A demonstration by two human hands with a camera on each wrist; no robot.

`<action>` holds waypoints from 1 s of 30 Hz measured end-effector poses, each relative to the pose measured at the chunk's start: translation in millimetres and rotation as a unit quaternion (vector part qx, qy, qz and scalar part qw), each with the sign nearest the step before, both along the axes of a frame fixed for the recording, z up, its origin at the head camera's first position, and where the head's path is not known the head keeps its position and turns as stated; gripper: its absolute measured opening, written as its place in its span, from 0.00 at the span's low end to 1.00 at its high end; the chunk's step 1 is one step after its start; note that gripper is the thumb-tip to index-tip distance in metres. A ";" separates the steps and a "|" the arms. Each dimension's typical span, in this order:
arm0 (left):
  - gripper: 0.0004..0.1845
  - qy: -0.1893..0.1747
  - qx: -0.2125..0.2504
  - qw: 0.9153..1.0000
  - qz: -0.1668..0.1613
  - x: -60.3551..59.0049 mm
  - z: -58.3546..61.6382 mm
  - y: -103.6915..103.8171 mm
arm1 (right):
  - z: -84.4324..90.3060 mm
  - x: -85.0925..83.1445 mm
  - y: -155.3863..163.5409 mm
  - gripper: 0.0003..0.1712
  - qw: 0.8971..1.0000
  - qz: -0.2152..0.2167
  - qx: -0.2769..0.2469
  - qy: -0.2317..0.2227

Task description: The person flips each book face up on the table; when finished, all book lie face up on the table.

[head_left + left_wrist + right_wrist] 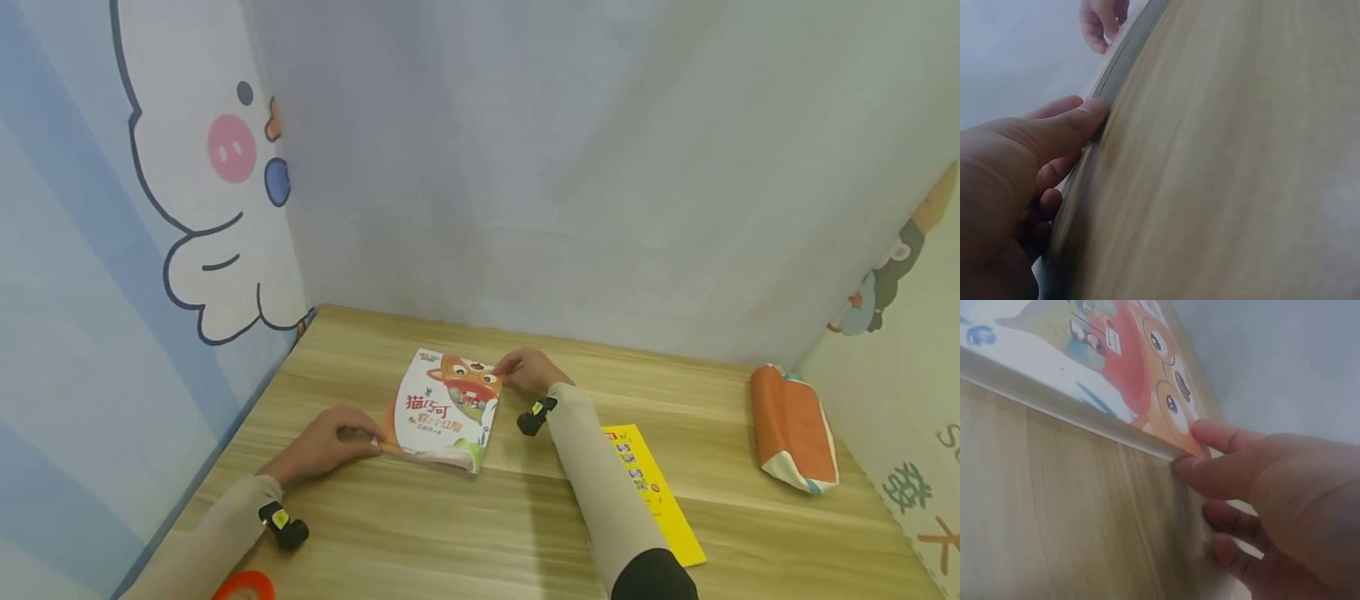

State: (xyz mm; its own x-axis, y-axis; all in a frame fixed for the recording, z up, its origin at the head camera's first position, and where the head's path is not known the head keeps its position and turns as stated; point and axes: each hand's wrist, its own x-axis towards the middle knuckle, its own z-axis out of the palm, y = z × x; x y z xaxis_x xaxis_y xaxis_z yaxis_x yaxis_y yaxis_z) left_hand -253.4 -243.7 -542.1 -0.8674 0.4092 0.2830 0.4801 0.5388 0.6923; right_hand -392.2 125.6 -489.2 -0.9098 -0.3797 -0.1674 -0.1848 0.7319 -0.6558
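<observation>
A picture book (442, 408) with a fox-like orange character in glasses and red Chinese lettering lies front cover up over the wooden table. My left hand (333, 442) holds its lower left corner; in the left wrist view the thumb (1088, 112) is against the book's edge, with other fingers beyond it. At the upper right corner, my right hand (532, 372) pinches the book. The right wrist view shows the thumb (1200, 472) at the page edge and the index finger on the cover's corner, while the lower fingers hang loosely below.
Partly under my right forearm lies a yellow booklet (671, 517). An orange and white pouch (795, 429) sits at the table's right side. A round orange-red object (247, 581) shows at the bottom left edge. Cloth walls with cartoon prints (232, 150) enclose the wooden table (465, 533).
</observation>
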 end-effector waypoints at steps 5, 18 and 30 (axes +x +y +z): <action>0.06 -0.001 0.002 1.000 0.012 3.4 -5.4 3.5 | -5.7 3.1 2.2 0.11 0.999 -0.008 -0.036 0.001; 0.06 -0.008 -0.009 0.999 0.049 6.2 -6.9 3.7 | -14.8 -5.1 2.2 0.12 0.998 -0.005 -0.059 0.008; 0.06 -0.039 -0.009 0.996 0.079 -2.7 -6.0 -2.1 | -27.8 -19.8 -9.7 0.11 0.995 -0.026 -0.092 0.023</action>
State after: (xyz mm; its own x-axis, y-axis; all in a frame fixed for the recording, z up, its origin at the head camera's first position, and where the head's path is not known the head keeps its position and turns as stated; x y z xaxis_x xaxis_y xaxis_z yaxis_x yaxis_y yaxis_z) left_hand -256.1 -245.7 -548.1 -0.9403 0.2705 0.2067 0.3341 0.6160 0.7134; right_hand -412.0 115.9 -517.0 -0.9342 -0.3522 -0.0568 -0.1826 0.6089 -0.7720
